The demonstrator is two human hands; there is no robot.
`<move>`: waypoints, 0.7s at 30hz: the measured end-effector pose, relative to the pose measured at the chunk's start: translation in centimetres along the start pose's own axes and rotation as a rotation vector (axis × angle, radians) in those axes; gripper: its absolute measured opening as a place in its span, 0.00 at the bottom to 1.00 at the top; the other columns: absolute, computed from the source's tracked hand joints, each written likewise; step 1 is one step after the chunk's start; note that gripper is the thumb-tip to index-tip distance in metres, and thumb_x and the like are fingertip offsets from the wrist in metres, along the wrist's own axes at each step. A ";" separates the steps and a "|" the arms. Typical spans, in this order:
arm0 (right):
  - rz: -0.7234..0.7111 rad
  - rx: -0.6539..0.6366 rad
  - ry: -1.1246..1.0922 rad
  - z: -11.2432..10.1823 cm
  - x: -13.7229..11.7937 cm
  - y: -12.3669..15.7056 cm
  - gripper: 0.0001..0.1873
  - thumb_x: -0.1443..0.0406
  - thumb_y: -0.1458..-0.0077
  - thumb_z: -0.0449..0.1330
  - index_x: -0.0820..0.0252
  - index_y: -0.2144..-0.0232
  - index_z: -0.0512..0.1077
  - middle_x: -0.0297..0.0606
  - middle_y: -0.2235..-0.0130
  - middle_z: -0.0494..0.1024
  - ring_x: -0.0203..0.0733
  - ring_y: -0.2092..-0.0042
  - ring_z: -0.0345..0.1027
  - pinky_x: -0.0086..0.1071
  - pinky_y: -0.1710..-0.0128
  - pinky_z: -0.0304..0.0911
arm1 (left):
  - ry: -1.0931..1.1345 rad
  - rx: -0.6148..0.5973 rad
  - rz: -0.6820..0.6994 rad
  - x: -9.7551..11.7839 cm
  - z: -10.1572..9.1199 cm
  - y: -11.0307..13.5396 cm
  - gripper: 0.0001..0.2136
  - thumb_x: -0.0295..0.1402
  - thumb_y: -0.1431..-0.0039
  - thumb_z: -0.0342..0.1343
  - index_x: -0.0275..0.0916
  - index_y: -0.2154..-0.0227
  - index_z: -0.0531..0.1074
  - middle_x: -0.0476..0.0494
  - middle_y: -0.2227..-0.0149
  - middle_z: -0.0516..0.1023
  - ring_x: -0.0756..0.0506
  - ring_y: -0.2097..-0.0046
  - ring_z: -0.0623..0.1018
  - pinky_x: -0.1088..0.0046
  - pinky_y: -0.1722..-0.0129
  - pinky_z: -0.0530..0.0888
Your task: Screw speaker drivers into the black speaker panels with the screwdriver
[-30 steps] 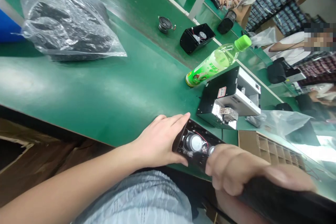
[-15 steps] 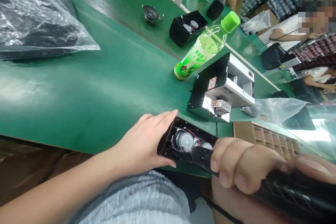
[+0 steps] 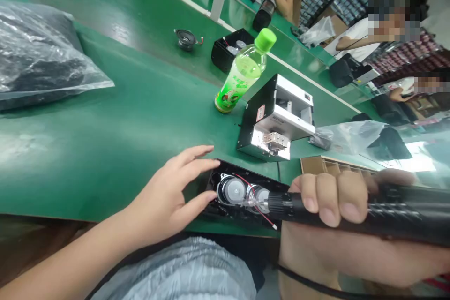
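A black speaker box [image 3: 253,174] lies on the bench before me, its inside facing up, with two round speaker drivers [image 3: 235,191] and a red wire ending in a small white plug. My left hand [image 3: 176,187] is at the box's left end, thumb and fingers spread, fingertips over the rim; whether they touch it I cannot tell. My right hand [image 3: 330,197] is wrapped round a black electric screwdriver [image 3: 281,205], held nearly level. Its tip points left, over the drivers; the exact contact point is unclear.
Behind the box stand a black and silver machine [image 3: 277,122] and a green-capped bottle [image 3: 241,75]. Farther back are a loose speaker [image 3: 186,40] and another speaker box [image 3: 225,54]. A plastic bag [image 3: 42,56] lies left, a divided carton [image 3: 312,165] right. Co-workers sit across the bench.
My left hand has loosened from the box's end and its fingers have spread. The screwdriver has swung to a more level angle, and the red wire's plug now shows at the front edge.
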State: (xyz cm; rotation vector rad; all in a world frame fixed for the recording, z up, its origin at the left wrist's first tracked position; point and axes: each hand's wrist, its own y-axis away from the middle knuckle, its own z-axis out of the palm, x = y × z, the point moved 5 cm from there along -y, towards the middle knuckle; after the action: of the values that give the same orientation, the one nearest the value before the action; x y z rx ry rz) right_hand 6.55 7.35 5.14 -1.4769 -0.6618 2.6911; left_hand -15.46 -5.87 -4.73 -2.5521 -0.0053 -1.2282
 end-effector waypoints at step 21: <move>-0.052 0.019 -0.353 -4.6 1.0 -1.5 0.41 0.30 0.33 0.43 0.46 0.49 0.82 0.27 0.77 0.70 0.33 0.82 0.61 0.28 0.79 0.69 | -0.790 -0.465 -0.113 3.0 4.6 -4.9 0.12 0.25 0.43 0.55 0.43 0.78 0.78 0.39 0.68 0.80 0.33 0.61 0.79 0.52 0.56 0.65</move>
State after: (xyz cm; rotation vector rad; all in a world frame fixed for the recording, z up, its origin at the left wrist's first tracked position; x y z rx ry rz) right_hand 9.42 10.57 2.66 -0.9702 -0.6681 2.9335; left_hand -10.73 -0.36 -3.78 -3.3085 -0.0425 -0.1764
